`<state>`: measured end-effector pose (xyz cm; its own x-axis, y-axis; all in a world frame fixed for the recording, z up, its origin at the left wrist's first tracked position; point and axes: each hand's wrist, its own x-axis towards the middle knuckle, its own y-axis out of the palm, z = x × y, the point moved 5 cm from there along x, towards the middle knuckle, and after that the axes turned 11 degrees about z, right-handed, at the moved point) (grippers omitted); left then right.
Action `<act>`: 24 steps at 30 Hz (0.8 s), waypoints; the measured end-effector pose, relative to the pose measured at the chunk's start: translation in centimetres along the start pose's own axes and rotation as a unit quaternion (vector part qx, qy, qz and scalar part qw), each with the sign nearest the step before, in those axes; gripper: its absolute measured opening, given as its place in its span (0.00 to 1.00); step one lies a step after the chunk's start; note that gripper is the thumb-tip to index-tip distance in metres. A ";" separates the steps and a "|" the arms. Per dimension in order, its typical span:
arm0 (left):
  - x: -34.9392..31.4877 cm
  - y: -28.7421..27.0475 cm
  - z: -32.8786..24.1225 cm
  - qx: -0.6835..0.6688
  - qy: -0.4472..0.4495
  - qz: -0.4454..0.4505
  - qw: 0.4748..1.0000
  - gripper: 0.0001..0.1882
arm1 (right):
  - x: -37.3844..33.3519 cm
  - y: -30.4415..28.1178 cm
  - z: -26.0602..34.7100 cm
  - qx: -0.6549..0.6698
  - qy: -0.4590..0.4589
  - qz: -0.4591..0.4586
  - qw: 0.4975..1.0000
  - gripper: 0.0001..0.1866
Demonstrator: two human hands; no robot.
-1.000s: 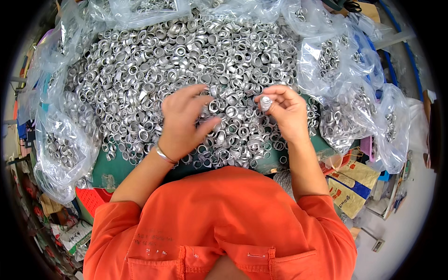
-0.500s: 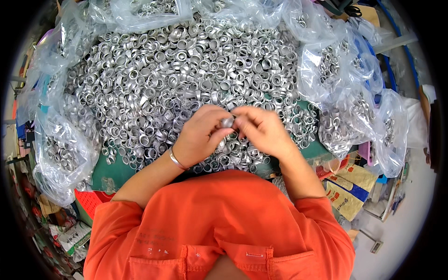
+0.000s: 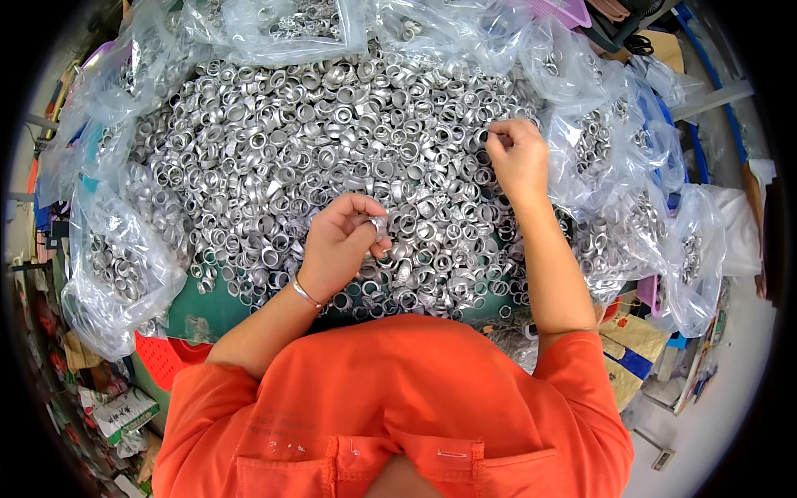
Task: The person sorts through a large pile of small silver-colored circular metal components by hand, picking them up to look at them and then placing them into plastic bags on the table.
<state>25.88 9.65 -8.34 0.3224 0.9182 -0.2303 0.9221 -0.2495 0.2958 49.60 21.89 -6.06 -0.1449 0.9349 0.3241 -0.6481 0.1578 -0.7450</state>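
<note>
A big heap of small silver metal rings (image 3: 332,124) covers a green table (image 3: 207,311) in front of me. My left hand (image 3: 336,245) is curled over the near part of the heap, holding a silver ring (image 3: 378,224) between thumb and fingers. My right hand (image 3: 516,153) reaches out to the right side of the heap, its fingertips pinched on a ring among the pile. A thin bracelet sits on my left wrist.
Clear plastic bags of the same rings ring the heap: left (image 3: 116,266), right (image 3: 639,216) and far side (image 3: 282,25). A red basket (image 3: 170,357) sits at the lower left. Cardboard packs (image 3: 627,349) lie at the right.
My hands were together at the near middle of the heap; now the right hand has reached out to the right and the left stays near with a ring.
</note>
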 end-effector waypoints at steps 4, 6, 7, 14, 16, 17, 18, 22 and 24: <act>0.6 0.7 -0.5 -0.119 0.023 0.036 0.992 0.09 | -1.1 0.6 0.1 0.333 0.154 0.073 0.927 0.04; 0.9 1.4 -0.7 -0.105 0.038 0.048 0.993 0.07 | -1.9 0.6 1.8 0.418 0.177 0.112 0.884 0.05; 1.0 1.6 -0.7 -0.098 0.044 0.054 0.993 0.06 | -2.7 1.0 3.1 0.444 0.166 0.123 0.872 0.07; 0.5 0.5 -0.8 0.174 0.097 0.006 0.980 0.09 | -4.4 2.3 7.4 0.144 -0.070 0.170 0.972 0.04; 0.0 0.1 -1.1 0.144 0.078 -0.025 0.986 0.09 | -2.0 1.1 5.2 -0.032 -0.123 0.062 0.990 0.06; 0.0 -0.2 -1.5 0.165 0.129 -0.046 0.977 0.08 | -1.0 0.9 4.4 -0.092 -0.112 0.031 0.989 0.08; -0.3 -0.3 -2.1 0.186 0.180 -0.069 0.964 0.09 | -0.4 1.2 3.5 -0.117 -0.099 0.051 0.987 0.08; -0.9 -2.6 -3.8 0.085 0.185 -0.087 0.975 0.08 | 0.1 1.6 2.5 -0.115 -0.084 0.103 0.984 0.07; -1.7 -5.7 -7.0 0.052 0.211 -0.183 0.959 0.10 | -0.1 0.9 2.4 -0.069 -0.064 0.082 0.992 0.10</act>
<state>18.59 11.67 -3.12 -0.1216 0.9873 0.1018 0.9802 0.1033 0.1688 47.25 21.19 -5.36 -0.3404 0.9046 0.2564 -0.5009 0.0563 -0.8637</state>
